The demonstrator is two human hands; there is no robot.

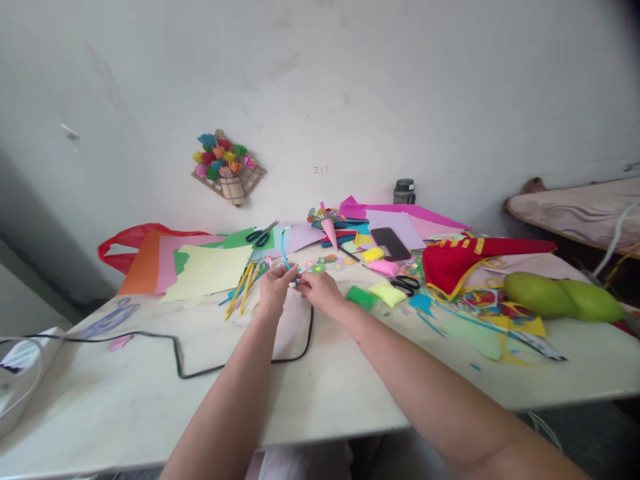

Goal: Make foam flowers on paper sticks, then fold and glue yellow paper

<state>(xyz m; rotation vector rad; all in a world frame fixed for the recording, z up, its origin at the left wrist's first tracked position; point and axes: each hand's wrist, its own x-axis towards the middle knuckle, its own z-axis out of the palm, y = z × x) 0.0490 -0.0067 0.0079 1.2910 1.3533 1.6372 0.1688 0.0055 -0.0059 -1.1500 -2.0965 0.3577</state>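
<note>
Both of my hands meet over the middle of the table (165,413). My left hand (277,285) is closed in a pinch around a thin blue strip (285,248), whose upper end stands up above the fingers. Close beside it, my right hand (317,288) has its fingertips pinched together near the strip's lower end; a small bit of blue shows between the two hands. What exactly the right fingertips hold is hidden. Left of my hands lie several yellow strips (245,291). Small paper flowers (333,263) lie just beyond my right hand.
Coloured paper sheets (210,270) and black scissors (261,235) lie at the back left. A phone (390,244), clay packets (387,293), a second pair of scissors (406,285), red cloth (450,263) and green fruit (540,295) crowd the right. A black cable (200,372) crosses the front.
</note>
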